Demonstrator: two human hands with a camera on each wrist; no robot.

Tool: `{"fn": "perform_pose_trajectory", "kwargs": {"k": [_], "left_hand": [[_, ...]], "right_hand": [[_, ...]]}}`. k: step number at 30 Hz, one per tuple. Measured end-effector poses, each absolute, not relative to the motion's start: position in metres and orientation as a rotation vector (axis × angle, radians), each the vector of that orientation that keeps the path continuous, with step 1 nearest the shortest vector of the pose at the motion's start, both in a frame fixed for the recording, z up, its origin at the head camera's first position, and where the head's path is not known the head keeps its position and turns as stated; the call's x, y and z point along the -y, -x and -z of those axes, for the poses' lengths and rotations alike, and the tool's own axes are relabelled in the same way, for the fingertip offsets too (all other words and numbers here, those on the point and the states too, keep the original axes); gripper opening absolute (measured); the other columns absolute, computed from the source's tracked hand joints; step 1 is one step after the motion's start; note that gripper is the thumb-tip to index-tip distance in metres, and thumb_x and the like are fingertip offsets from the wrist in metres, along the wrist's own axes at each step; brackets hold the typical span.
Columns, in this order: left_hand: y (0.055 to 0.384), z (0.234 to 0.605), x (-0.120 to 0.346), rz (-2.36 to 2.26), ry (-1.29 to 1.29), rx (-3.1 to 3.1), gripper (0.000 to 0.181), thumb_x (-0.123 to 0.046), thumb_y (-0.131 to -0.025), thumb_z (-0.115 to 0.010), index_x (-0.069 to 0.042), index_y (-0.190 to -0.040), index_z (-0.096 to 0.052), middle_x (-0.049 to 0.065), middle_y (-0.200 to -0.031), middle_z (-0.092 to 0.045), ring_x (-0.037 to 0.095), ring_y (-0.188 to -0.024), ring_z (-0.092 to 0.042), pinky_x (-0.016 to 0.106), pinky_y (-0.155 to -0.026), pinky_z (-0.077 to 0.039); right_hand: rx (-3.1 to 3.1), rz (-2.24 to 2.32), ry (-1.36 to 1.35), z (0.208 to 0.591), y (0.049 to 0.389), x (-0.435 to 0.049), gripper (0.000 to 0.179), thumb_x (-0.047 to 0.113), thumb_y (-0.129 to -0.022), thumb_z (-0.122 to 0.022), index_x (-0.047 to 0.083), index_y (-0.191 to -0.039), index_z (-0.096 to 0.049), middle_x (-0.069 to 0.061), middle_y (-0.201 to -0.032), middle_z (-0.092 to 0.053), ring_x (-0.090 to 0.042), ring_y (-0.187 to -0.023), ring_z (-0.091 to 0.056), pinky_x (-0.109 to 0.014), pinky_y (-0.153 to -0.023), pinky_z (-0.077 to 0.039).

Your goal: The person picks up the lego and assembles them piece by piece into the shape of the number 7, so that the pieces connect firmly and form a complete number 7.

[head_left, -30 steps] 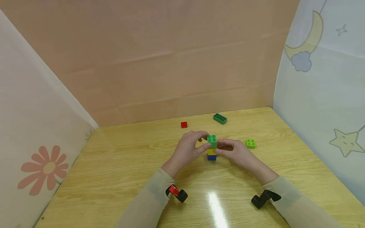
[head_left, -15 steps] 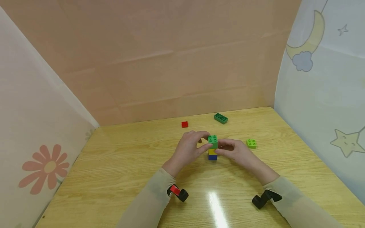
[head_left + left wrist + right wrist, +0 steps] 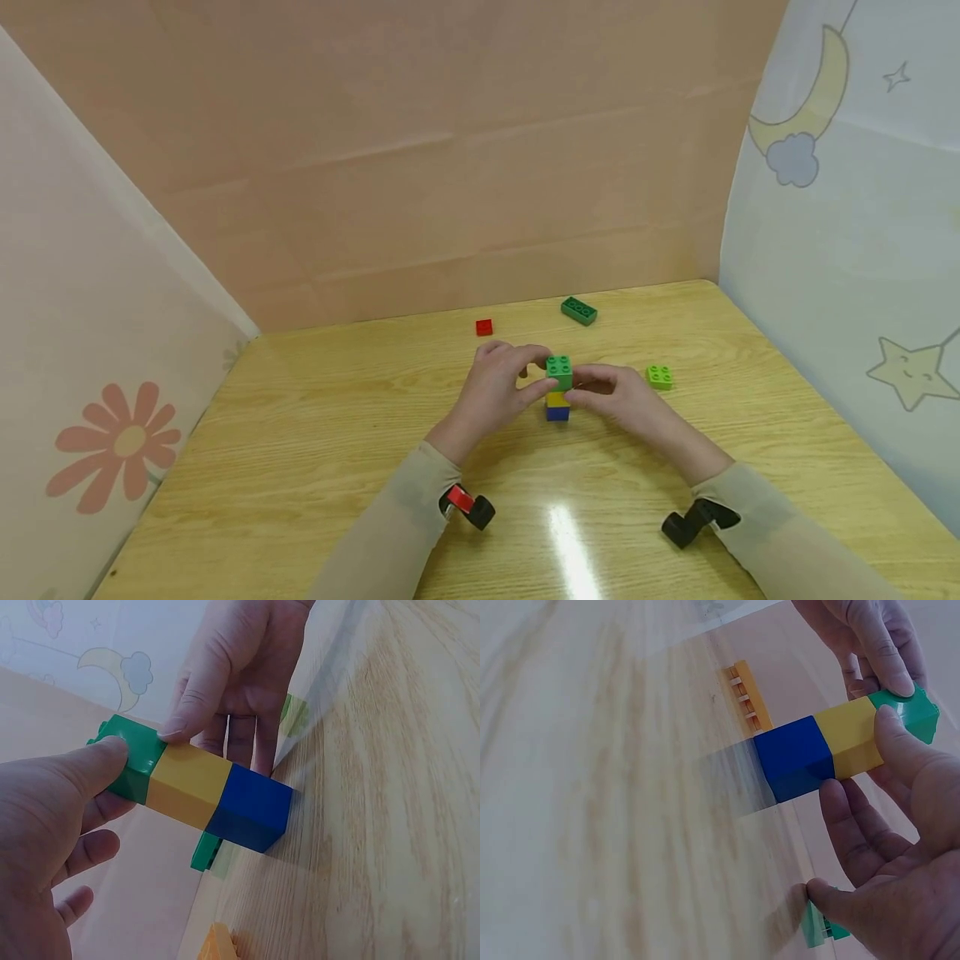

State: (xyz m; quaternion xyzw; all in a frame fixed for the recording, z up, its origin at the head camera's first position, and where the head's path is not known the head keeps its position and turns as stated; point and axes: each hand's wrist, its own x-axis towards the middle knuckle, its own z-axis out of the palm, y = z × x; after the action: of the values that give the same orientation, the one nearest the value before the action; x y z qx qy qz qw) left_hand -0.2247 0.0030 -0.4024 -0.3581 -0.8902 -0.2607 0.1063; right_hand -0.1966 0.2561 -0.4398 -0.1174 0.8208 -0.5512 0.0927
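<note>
Three bricks form an upright stack on the table in the head view: a blue brick (image 3: 557,413) at the bottom, a yellow brick (image 3: 187,780) in the middle and a green brick (image 3: 558,379) on top. My left hand (image 3: 491,387) pinches the green brick between thumb and fingers. From the other side, my right hand (image 3: 626,404) grips the yellow brick, its thumb (image 3: 896,742) near the seam with the green one. Part of the yellow brick's right side is hidden by that thumb in the head view.
On the wooden table (image 3: 315,442) lie a red brick (image 3: 484,327) and a dark green brick (image 3: 579,311) at the back, with a lime green brick (image 3: 660,377) right of my right hand. An orange studded piece (image 3: 750,697) shows beyond the stack. Cloth walls enclose the table.
Both hands keep their hold on the stack, and the bricks stay in place. The view shifts only very slightly.
</note>
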Motion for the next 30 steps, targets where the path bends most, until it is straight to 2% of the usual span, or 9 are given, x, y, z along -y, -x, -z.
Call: {"fn": "perform_pose_trajectory", "kwargs": {"k": [9, 17, 20, 30], "left_hand": [[0.2267, 0.4029, -0.0031, 0.756, 1.055, 2.64, 0.033, -0.038, -0.103, -0.081, -0.021, -0.13, -0.076, -0.008, -0.115, -0.079, 0.011, -0.086, -0.053, 0.047, -0.114, -0.036], [0.226, 0.4026, -0.0036, 0.783, 1.051, 2.638, 0.034, -0.036, -0.103, -0.081, -0.018, -0.131, -0.077, -0.002, -0.118, -0.08, 0.023, -0.096, -0.067, 0.05, -0.114, -0.037], [0.2254, 0.4023, -0.0038, 0.799, 1.041, 2.643, 0.036, -0.036, -0.102, -0.082, -0.016, -0.132, -0.077, 0.0, -0.118, -0.08, 0.022, -0.1, -0.069, 0.051, -0.114, -0.039], [0.2217, 0.3993, -0.0045, 0.831, 1.016, 2.672, 0.039, -0.037, -0.102, -0.082, -0.018, -0.135, -0.075, -0.006, -0.127, -0.078, 0.016, -0.109, -0.067, 0.039, -0.099, -0.047]], "right_hand": [[-2.46, 1.629, 0.356, 0.4356, 0.1959, -0.2548, 0.053, 0.036, -0.106, -0.078, 0.011, -0.152, -0.067, -0.007, -0.141, -0.072, -0.028, -0.129, -0.068, -0.028, -0.103, -0.054], [-2.464, 1.595, 0.359, 0.436, 0.1963, -0.2546, 0.058, 0.038, -0.107, -0.076, 0.008, -0.156, -0.063, -0.011, -0.148, -0.069, -0.031, -0.135, -0.066, -0.039, -0.109, -0.054], [-2.457, 1.597, 0.361, 0.4362, 0.1967, -0.2544, 0.058, 0.038, -0.107, -0.076, 0.008, -0.156, -0.063, -0.01, -0.149, -0.068, -0.03, -0.136, -0.065, -0.04, -0.109, -0.055], [-2.471, 1.584, 0.367, 0.4377, 0.1967, -0.255, 0.059, 0.038, -0.107, -0.076, 0.008, -0.156, -0.062, -0.011, -0.148, -0.068, -0.03, -0.135, -0.066, -0.038, -0.109, -0.055]]}}
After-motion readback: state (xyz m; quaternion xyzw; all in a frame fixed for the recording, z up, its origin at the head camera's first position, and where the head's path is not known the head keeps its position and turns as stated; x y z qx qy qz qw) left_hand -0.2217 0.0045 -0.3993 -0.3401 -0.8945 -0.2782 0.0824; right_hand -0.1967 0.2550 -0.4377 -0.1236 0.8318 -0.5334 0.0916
